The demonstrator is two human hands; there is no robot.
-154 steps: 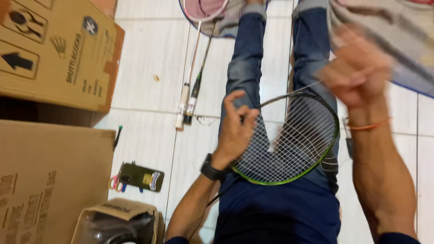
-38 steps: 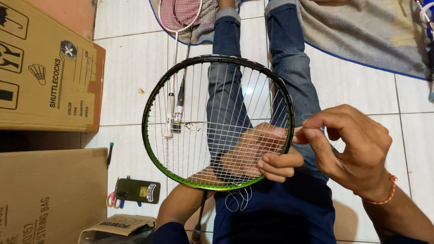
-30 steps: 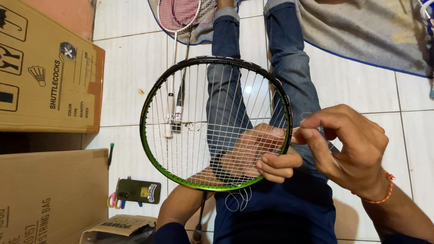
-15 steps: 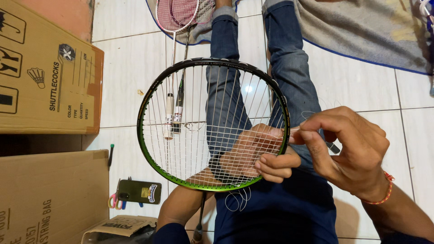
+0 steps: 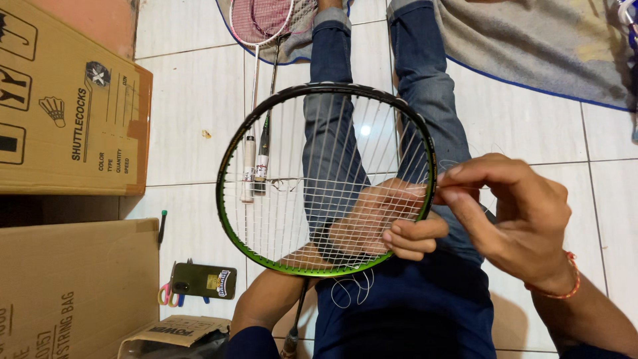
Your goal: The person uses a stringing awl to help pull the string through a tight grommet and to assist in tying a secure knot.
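A badminton racket with a black and green frame (image 5: 226, 173) is held upright over my lap, partly strung with white string. My left hand (image 5: 389, 223) sits behind the string bed, fingers curled round the frame's lower right edge. My right hand (image 5: 515, 213), with an orange band at the wrist, pinches a thin white string (image 5: 458, 186) just outside the frame's right side. Loose string loops (image 5: 352, 292) hang below the frame near the shaft.
Cardboard boxes (image 5: 66, 100) stand at the left, another (image 5: 60, 286) below it. Two more rackets (image 5: 256, 159) lie on the white tiles beyond my legs. A dark phone (image 5: 203, 280) and pink-handled scissors (image 5: 165, 294) lie near the lower box. A grey cloth (image 5: 531, 46) covers the floor top right.
Five seconds ago the racket lay lower and my right hand was raised and blurred. Now the racket stands upright, and over the last second it drifted slightly left while the right hand keeps pinching the string.
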